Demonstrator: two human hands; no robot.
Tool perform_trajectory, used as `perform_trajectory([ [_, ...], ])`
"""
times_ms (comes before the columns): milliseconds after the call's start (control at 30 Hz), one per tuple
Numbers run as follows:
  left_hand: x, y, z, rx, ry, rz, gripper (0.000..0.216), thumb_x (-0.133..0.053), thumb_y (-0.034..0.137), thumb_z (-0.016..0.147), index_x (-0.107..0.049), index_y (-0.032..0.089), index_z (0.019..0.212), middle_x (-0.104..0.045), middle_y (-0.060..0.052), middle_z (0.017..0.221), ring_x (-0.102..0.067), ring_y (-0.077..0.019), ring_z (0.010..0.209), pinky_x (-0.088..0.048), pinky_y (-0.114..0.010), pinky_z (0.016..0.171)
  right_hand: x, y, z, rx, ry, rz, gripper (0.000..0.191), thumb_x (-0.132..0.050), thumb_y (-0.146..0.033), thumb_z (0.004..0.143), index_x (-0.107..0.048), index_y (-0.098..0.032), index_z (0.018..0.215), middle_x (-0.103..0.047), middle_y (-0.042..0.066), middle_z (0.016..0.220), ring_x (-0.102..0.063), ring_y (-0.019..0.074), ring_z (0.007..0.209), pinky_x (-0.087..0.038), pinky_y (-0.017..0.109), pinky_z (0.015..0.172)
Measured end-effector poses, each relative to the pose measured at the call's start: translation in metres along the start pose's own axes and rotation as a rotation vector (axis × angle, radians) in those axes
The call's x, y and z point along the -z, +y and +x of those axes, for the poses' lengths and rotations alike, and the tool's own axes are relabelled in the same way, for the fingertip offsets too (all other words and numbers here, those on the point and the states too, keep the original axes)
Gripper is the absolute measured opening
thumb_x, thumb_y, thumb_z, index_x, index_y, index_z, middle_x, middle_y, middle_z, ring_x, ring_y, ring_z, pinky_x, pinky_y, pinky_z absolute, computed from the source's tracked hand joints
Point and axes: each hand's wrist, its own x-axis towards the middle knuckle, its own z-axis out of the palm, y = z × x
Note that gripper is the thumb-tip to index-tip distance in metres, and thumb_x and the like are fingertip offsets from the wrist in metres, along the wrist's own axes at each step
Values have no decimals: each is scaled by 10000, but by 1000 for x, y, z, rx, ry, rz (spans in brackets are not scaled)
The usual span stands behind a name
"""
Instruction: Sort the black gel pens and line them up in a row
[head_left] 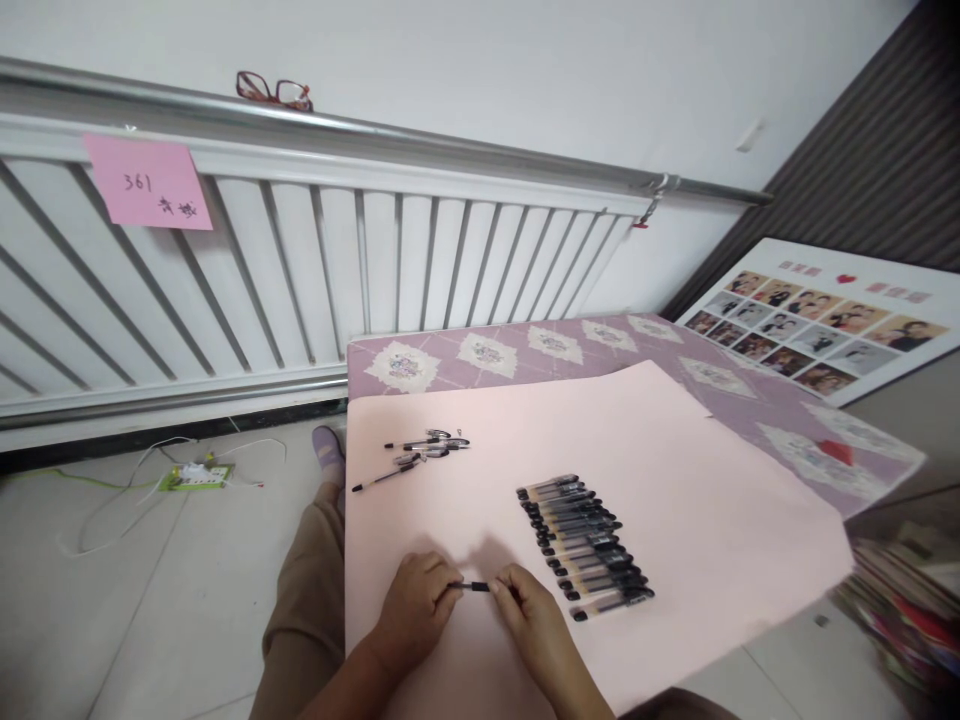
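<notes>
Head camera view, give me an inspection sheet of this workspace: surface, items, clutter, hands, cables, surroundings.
Surface: pink sheet over purple patterned cloth
Items: row of pens; loose pens and parts farther left
Clutter: stacked things at lower right, too blurred to identify
Hands: left hand and right hand pinch a dark pen between them
Cables: thin cables on the floor by a power strip
Surroundings: radiator, glasses on its pipe, pink note, photo board
</notes>
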Motion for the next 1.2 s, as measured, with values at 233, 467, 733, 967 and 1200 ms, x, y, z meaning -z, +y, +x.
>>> perform_trajectory([
  [233,1,2,0,-1,1,-8,96,-546,172,819,-620,215,863,-611,-14,819,-542,-182,800,-373,-331,749,0,3,0,-50,-9,-9,411,-289,-484,886,-396,-220,589,-438,-30,559,-457,148,567,-336,244,542],
  [467,2,3,1,11,11,-11,105,-538,175,815,-623,215,862,-612,-15,813,-543,-181,797,-377,-326,745,7,-1,0,-43,-16,213,228,-468,-412,806,-474,-215,693,-464,-35,632,-470,141,616,-394,229,585],
  [733,2,3,1,19,9,-14,114,-536,167,809,-623,216,865,-615,-15,823,-544,-182,804,-379,-322,747,-2,3,0,-64,42,28,363,-413,-460,833,-343,-225,566,-379,-48,542,-406,135,545,-314,232,517],
  [967,0,2,0,7,28,-10,108,-541,169,808,-627,214,857,-613,-18,806,-542,-181,788,-375,-324,738,6,-5,-1,-28,-4,124,281,-423,-435,842,-458,-217,668,-459,-34,622,-464,143,616,-377,227,582],
  [1200,1,4,2,24,29,7,115,-533,178,814,-638,218,841,-618,-16,801,-544,-179,784,-383,-323,731,-4,3,2,-14,23,45,333,-416,-438,844,-377,-226,591,-400,-48,561,-432,138,568,-353,228,528],
])
